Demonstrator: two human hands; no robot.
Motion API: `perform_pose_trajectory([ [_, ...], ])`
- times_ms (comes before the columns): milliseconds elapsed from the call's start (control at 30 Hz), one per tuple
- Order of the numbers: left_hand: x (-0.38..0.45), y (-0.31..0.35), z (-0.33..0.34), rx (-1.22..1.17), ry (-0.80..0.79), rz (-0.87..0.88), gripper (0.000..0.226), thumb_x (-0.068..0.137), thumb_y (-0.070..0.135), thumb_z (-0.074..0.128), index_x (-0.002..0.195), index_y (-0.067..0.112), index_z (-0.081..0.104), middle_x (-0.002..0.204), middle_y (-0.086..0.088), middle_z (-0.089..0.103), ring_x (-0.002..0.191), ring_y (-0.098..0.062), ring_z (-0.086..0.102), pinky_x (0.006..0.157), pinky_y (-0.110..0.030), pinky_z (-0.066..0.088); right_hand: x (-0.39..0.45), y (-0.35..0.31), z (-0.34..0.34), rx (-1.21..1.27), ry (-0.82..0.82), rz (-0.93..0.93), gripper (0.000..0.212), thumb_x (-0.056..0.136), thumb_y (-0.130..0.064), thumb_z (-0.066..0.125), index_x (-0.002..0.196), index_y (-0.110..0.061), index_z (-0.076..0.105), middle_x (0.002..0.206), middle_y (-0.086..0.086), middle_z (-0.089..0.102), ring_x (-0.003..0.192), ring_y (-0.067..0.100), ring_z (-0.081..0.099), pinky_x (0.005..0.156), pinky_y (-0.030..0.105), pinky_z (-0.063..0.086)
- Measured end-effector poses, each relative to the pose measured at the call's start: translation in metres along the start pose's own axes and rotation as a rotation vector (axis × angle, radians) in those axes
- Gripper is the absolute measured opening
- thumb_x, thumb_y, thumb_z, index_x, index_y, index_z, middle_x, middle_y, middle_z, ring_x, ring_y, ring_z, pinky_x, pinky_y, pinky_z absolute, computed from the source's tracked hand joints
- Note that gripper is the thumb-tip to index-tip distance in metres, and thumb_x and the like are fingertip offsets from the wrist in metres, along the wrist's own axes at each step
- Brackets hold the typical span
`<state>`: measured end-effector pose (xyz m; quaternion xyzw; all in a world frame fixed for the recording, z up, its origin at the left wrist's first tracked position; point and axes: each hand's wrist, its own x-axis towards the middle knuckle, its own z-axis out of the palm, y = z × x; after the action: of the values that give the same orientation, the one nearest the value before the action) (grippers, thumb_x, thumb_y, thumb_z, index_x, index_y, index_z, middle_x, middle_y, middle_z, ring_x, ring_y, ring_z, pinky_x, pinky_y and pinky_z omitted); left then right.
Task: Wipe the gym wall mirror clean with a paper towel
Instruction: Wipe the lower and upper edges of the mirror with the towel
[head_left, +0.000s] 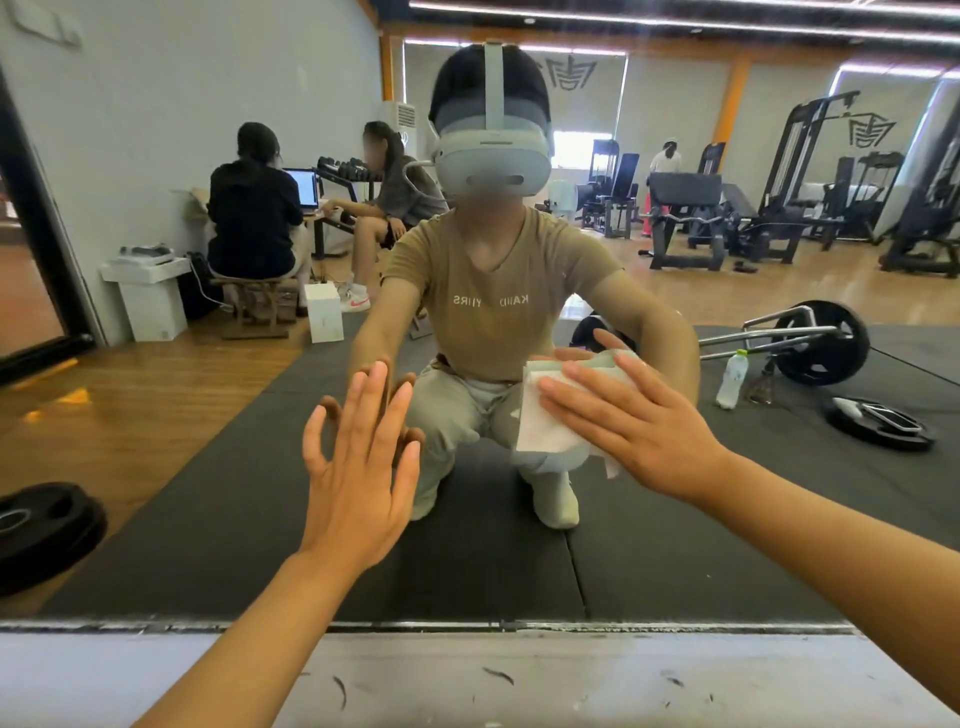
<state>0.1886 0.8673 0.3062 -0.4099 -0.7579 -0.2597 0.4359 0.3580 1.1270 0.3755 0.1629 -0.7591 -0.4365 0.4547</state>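
Note:
The wall mirror (218, 493) fills nearly the whole view and reflects me crouching in front of it. My right hand (639, 431) lies flat with spread, straight fingers on a white paper towel (545, 421), pressing it against the glass right of centre. My left hand (358, 467) is flat against the glass left of centre, fingers straight and pointing up, meeting its own reflection. It holds nothing.
A pale scuffed ledge (467, 675) runs below the mirror's lower edge (415, 626). The glass reflects a dark floor mat, weight plates, a barbell, a water bottle, gym machines, and two people seated at a laptop.

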Motion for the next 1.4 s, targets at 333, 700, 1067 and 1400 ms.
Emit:
perform_pose_trajectory([
  [333,0.013,-0.02,-0.008,-0.051,0.083,-0.089,0.066,0.101,0.033,0.036,0.16,0.023,0.008,0.168,-0.002,-0.004,0.155,-0.022,0.004,0.122,-0.046,-0.004,0.11,0.018,-0.001,0.201,0.32,0.607,0.036,0.106,-0.012,0.048,0.136,0.005,0.053,0.145,0.023,0.049,0.139,0.038,0.037,0.124,0.045,0.014],
  [700,0.003,-0.038,-0.015,0.007,-0.024,-0.062,0.065,0.101,0.033,0.033,0.161,0.02,0.011,0.169,-0.004,-0.001,0.155,-0.02,0.0,0.123,-0.04,-0.008,0.018,-0.072,0.017,0.024,-0.109,-0.214,0.061,0.1,0.0,0.039,0.156,-0.003,0.017,0.162,0.005,0.02,0.152,0.029,0.009,0.126,0.044,0.004],
  [1067,0.004,-0.044,-0.02,0.001,-0.029,-0.026,0.063,0.102,0.032,0.032,0.161,0.021,0.013,0.169,-0.004,0.004,0.155,-0.019,0.004,0.124,-0.039,-0.003,0.176,0.026,-0.007,0.196,0.32,0.647,0.046,0.099,-0.009,0.059,0.142,0.001,0.049,0.149,0.022,0.047,0.141,0.036,0.037,0.123,0.047,0.014],
  [1400,-0.005,-0.079,-0.038,-0.057,-0.042,-0.109,0.063,0.101,0.032,0.035,0.16,0.015,0.018,0.169,-0.005,-0.002,0.155,-0.023,0.001,0.125,-0.037,-0.006,0.155,-0.025,0.001,0.169,0.129,0.448,0.045,0.105,-0.021,0.042,0.149,-0.008,0.041,0.154,0.012,0.041,0.145,0.034,0.03,0.118,0.049,0.023],
])
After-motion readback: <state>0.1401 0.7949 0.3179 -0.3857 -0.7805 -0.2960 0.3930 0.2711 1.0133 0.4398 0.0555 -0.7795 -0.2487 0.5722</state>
